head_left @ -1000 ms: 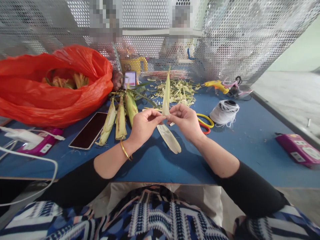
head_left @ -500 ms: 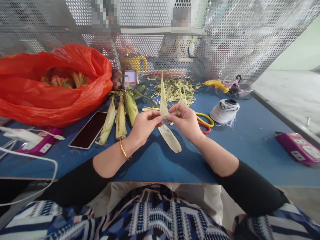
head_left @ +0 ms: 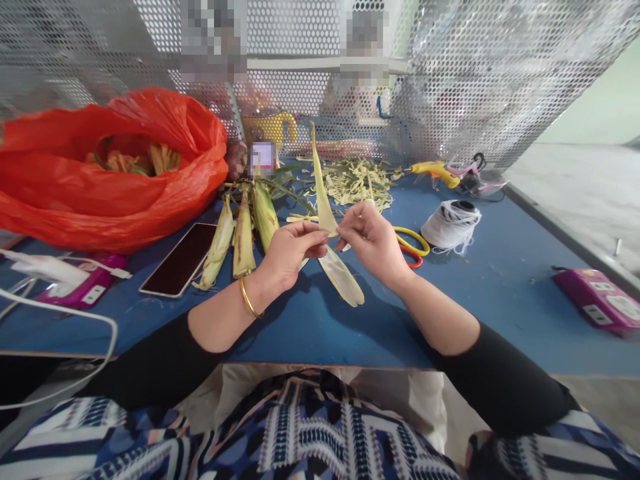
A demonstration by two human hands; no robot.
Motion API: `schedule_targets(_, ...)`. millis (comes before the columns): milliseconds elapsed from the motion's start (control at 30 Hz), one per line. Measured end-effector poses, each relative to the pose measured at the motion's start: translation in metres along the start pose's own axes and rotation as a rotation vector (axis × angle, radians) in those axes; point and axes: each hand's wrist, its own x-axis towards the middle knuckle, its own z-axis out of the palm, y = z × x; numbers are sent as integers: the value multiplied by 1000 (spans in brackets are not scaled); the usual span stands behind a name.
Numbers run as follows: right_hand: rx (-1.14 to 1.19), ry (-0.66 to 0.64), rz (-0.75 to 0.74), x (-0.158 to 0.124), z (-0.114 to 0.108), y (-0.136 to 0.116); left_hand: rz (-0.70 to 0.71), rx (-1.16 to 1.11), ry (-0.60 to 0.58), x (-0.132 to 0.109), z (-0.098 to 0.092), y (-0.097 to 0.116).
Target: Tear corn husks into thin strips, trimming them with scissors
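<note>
A pale green corn husk [head_left: 324, 200] stands upright between my hands, its thin tip pointing away from me. My left hand [head_left: 291, 252] pinches its lower left side between thumb and fingers. At the lower right edge of the same husk, my right hand [head_left: 370, 241] is closed in a pinch. Below them a second flat husk piece [head_left: 343, 277] lies on the blue table. Several husked corn ears [head_left: 243, 237] lie left of my left hand. Beyond my hands is a heap of torn husk strips [head_left: 357, 183].
A red plastic bag [head_left: 115, 213] and a phone [head_left: 179, 260] are at left. Scissors with yellow and red handles [head_left: 414, 241] lie beside my right hand, near a white thread spool [head_left: 451, 225]. Farther off are a yellow glue gun [head_left: 436, 173] and a perforated metal screen [head_left: 450, 87].
The upright husk's tip has swung left and looks narrower. My right hand has shifted slightly right, its fingers drawn closer together at the husk's edge.
</note>
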Motion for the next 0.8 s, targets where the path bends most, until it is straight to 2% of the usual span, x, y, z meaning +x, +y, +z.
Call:
schedule_targets(267,-183,-58,-168,0,-2,5,-111,-102,23,1,0,3)
schedule_targets(533,-389,9,-325,1,-4,7,-205,-139,-12,-1,0,6)
schedule_targets(667,-406,29,-328,0,-3,6,-167,-119,-31,-2,1,5)
schedule_targets(800,-340,50,-212,-1,0,4,-34,-21,-42,-2,1,1)
